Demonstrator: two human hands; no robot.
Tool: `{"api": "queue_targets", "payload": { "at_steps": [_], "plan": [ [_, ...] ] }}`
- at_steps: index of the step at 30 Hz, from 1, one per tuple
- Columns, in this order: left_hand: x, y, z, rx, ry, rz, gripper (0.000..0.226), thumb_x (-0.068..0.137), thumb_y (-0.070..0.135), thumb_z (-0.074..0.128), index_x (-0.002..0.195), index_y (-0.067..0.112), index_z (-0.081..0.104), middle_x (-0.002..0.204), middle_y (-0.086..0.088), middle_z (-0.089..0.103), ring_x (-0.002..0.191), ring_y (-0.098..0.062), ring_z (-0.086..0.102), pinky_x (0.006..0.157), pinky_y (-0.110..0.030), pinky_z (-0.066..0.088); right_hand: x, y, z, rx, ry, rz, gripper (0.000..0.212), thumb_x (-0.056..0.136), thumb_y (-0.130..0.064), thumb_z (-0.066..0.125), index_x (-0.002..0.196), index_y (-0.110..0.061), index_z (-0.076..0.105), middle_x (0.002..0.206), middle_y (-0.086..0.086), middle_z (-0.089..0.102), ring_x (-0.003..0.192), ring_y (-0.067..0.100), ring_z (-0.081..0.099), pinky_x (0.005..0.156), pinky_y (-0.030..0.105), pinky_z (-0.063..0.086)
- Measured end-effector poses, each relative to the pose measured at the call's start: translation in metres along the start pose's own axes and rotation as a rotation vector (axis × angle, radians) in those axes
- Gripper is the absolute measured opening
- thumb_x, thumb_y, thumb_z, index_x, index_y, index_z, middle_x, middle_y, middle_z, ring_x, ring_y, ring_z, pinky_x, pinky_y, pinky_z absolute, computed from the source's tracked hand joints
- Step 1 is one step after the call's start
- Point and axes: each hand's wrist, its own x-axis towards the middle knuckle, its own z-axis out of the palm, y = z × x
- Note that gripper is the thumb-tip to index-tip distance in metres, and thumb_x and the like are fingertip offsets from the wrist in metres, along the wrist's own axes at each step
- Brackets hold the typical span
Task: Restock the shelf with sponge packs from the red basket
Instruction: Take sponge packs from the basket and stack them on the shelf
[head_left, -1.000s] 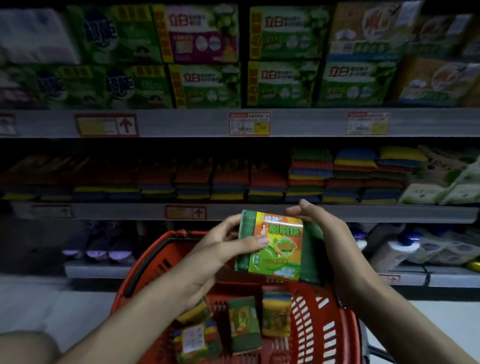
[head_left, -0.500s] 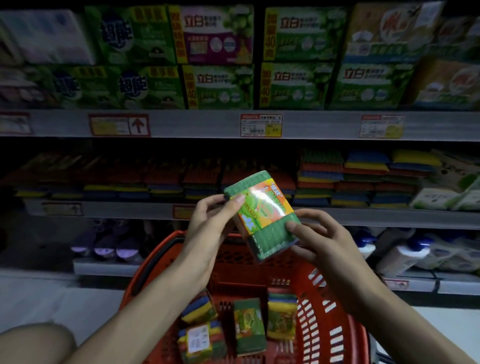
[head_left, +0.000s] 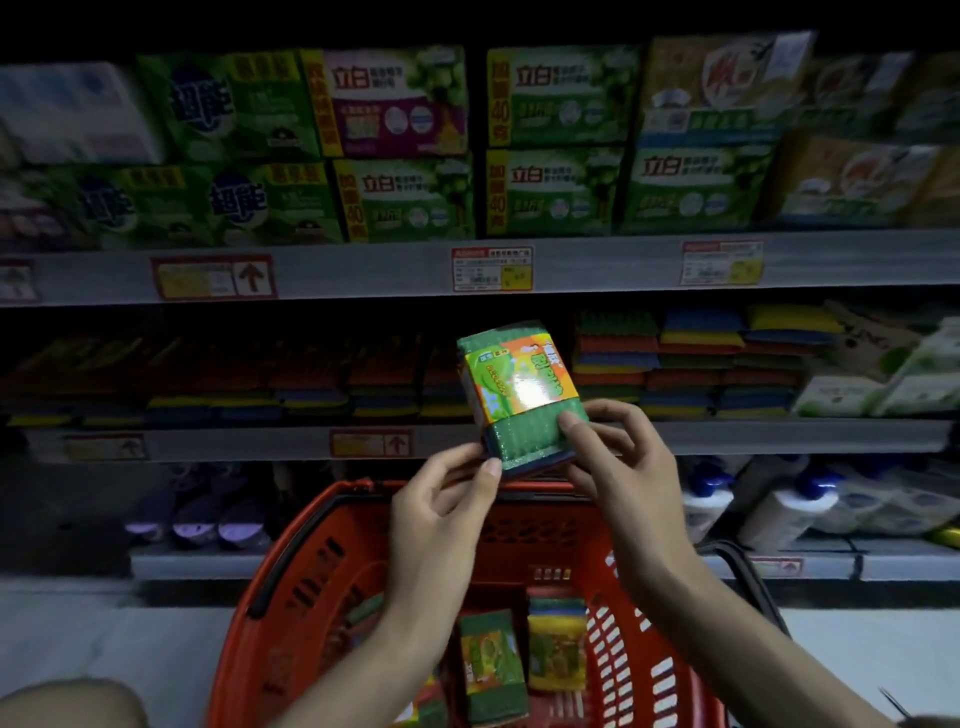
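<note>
A green sponge pack (head_left: 519, 389) with a yellow and orange label stands upright in front of the middle shelf (head_left: 779, 434). My left hand (head_left: 447, 514) pinches its lower left corner. My right hand (head_left: 618, 467) grips its lower right edge. Both hands hover above the red basket (head_left: 311, 587). More sponge packs (head_left: 491, 660) lie in the basket's bottom. Stacks of coloured sponges (head_left: 691, 364) fill the middle shelf to the right; darker stacks (head_left: 311, 384) sit to the left.
The upper shelf (head_left: 597, 265) carries green detergent boxes (head_left: 556, 192) and price tags. White bottles (head_left: 779, 509) stand on the bottom shelf at right, purple-capped items (head_left: 197, 525) at left. A black basket handle (head_left: 748, 571) sticks out at right. Pale floor lies below.
Both hands have lifted the sponge pack up from over the basket and turned it from flat to upright, closer to the middle shelf. The grip has moved to the pack's lower end.
</note>
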Motion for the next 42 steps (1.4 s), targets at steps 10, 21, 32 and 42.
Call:
{"api": "queue_targets", "payload": {
  "at_steps": [10, 21, 32, 42],
  "plan": [
    [0.021, 0.001, -0.006, -0.098, 0.159, 0.001, 0.017, 0.091, 0.02, 0.075, 0.106, 0.027, 0.075, 0.095, 0.017, 0.078, 0.094, 0.001, 0.073, 0.086, -0.023, 0.059, -0.003, -0.001, 0.012, -0.095, -0.008, -0.135, 0.016, 0.099, -0.029, 0.065, 0.115, -0.03, 0.07, 0.107, -0.018, 0.074, 0.105, -0.004, 0.066, 0.087, 0.02, 0.052],
    [0.048, 0.005, 0.002, -0.124, 0.223, 0.042, 0.014, 0.095, 0.022, 0.07, 0.107, 0.025, 0.078, 0.093, 0.022, 0.077, 0.096, 0.008, 0.069, 0.086, -0.018, 0.058, 0.009, 0.001, 0.021, -0.145, -0.121, -0.122, 0.053, 0.097, -0.014, 0.065, 0.144, -0.034, 0.054, 0.134, -0.011, 0.061, 0.112, -0.01, 0.06, 0.084, 0.008, 0.051],
    [0.065, 0.006, 0.015, -0.052, 0.075, 0.027, 0.036, 0.101, 0.009, 0.06, 0.129, 0.029, 0.07, 0.123, 0.016, 0.07, 0.115, 0.005, 0.063, 0.104, -0.026, 0.053, 0.024, 0.003, 0.023, -0.01, -0.042, -0.063, 0.073, 0.077, -0.028, 0.06, 0.149, -0.031, 0.049, 0.138, -0.011, 0.058, 0.125, -0.005, 0.053, 0.098, 0.019, 0.047],
    [0.083, 0.005, 0.025, -0.044, 0.057, -0.018, 0.046, 0.101, 0.004, 0.055, 0.142, 0.026, 0.06, 0.142, 0.001, 0.061, 0.135, -0.015, 0.054, 0.111, -0.04, 0.049, 0.03, 0.006, 0.021, 0.05, -0.039, -0.028, 0.071, 0.077, -0.023, 0.061, 0.147, -0.029, 0.05, 0.146, -0.006, 0.054, 0.136, 0.012, 0.05, 0.113, 0.044, 0.045]
  ]
}}
